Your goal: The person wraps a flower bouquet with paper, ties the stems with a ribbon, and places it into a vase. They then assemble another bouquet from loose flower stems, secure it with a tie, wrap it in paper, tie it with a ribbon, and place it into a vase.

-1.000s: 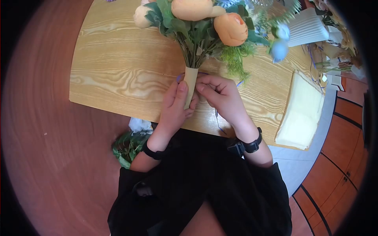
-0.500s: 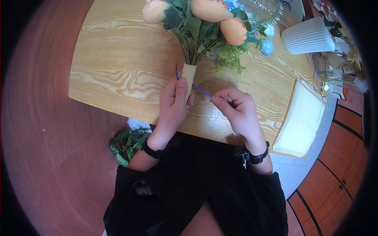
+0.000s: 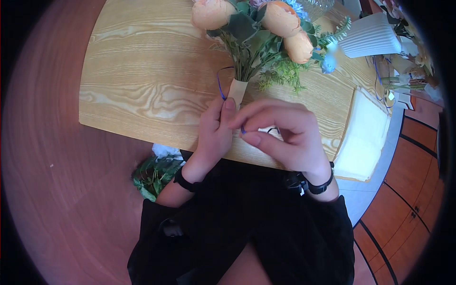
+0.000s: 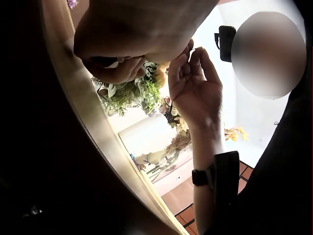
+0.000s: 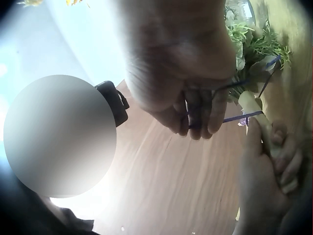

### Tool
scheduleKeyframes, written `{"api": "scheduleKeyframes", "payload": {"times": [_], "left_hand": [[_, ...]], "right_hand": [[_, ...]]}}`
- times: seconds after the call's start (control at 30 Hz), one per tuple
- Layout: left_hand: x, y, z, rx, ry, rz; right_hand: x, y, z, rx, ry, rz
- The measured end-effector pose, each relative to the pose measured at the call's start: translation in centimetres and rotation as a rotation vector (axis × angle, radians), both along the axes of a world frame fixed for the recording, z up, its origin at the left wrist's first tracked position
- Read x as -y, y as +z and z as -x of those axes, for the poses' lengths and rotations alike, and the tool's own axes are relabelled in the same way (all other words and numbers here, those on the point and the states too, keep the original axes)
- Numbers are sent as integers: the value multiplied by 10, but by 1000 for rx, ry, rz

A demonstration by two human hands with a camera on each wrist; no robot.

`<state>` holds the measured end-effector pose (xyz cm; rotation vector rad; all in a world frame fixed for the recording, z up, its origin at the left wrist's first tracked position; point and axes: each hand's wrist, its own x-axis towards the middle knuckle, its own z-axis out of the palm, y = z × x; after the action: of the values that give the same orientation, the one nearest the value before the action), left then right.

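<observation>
In the head view a bouquet of peach flowers (image 3: pixel 280 19) has its stems bound in a cream wrap (image 3: pixel 237 91). The left hand (image 3: pixel 214 130) grips that wrap, thumb lying along it. A thin purple ribbon (image 3: pixel 219 80) loops out at the wrap's left side. Close by on the right, the right hand (image 3: pixel 289 133) pinches the ribbon between thumb and fingers. The right wrist view shows the ribbon (image 5: pixel 235 118) stretched from the wrap (image 5: pixel 250 104) to the right hand (image 5: pixel 183 73), with the left hand (image 5: pixel 264 186) round the wrap.
A stack of cream sheets (image 3: pixel 363 135) lies at the wooden table's (image 3: pixel 137 95) right side. A white ribbed vase (image 3: pixel 373 38) lies behind it, beside more flowers. Green foliage (image 3: pixel 154 175) sits below the table's front edge.
The right hand first drew the ribbon out to the right, then came back close to the left hand. A ribbon loop now stands out left of the wrap, and the bouquet has shifted right.
</observation>
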<state>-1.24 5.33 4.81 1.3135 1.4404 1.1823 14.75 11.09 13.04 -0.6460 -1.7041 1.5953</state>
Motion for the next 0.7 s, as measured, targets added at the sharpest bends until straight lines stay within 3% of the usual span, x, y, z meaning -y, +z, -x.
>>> {"api": "scheduleKeyframes", "payload": {"times": [0.1,0.2,0.27,0.33,0.43,0.5,0.63,0.7], "left_hand": [[4,-9,-4,218,-15,-42],[3,-13,-8,179,1,-203],[8,-9,-6,237,-7,-98],[9,-5,-5,293,-7,1],[10,-5,-4,237,1,-95],[5,-10,-6,75,120,-307],[3,-8,1,-96,26,-164],[8,-23,3,181,-30,-92]], "right_hand": [[-9,-2,13,-35,1,-54],[-16,7,29,16,-3,-113],[-20,10,39,228,-59,-113],[-20,4,48,208,-91,-163],[-20,4,55,222,-74,-229],[-20,3,57,260,-31,-252],[-10,-8,66,198,-36,-359],[-3,-6,64,163,-35,-377]]}}
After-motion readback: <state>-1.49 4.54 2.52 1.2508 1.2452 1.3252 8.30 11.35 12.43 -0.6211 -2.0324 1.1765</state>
